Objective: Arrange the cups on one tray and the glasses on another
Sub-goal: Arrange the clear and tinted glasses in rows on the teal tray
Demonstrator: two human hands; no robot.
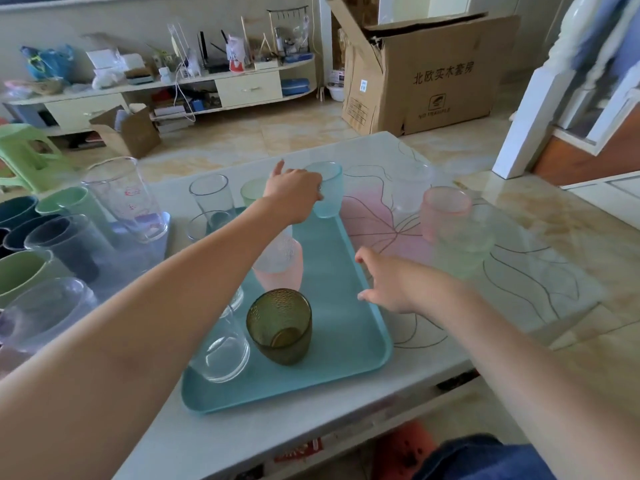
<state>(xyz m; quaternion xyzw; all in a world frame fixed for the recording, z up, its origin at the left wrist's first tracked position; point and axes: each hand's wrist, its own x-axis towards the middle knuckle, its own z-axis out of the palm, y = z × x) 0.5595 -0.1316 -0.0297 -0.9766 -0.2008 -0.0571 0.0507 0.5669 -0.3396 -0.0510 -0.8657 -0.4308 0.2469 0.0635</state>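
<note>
1. Holding a pale blue glass (327, 188), the left hand (294, 194) has its grip clenched around it at the far end of the teal tray (349, 306).
2. The right hand (391, 285) hovers over the tray's right rim, its grip released, fingers spread.
3. A dark green glass (280, 325), a pink glass (278, 263) and clear glasses stand on this tray.
4. Cups (62, 233) are grouped at the left of the tabletop (519, 271).

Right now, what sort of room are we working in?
Most likely a home living room. A low cabinet cluttered with household odds and ends lines the far wall, a large cardboard box sits on the tiled floor, and a green plastic stool stands beside the low table.
</note>
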